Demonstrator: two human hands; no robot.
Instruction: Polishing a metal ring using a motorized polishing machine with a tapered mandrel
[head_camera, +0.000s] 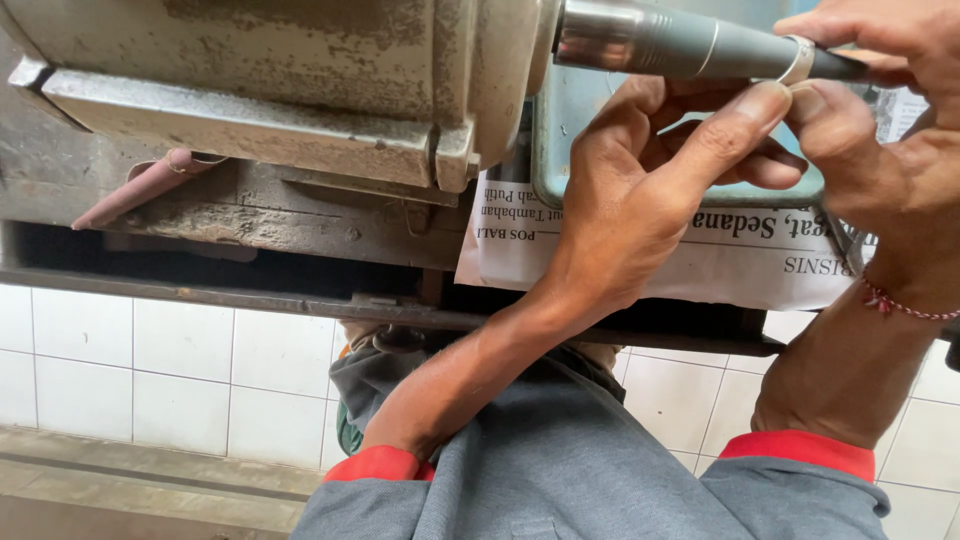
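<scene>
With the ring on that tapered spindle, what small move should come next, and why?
Probably ease the silver ring slightly further toward the thicker end of the grey tapered spindle. It sits near the narrow end, pinched by the left hand and right hand, so it likely isn't seated snugly.

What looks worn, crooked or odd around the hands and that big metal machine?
The machine housing looks battered, its paint flaked and stained. A pinkish stick lies askew on the ledge beneath. Newspaper hangs over the bench edge. Both the left hand and right hand steady a ring on the tapered spindle.
</scene>
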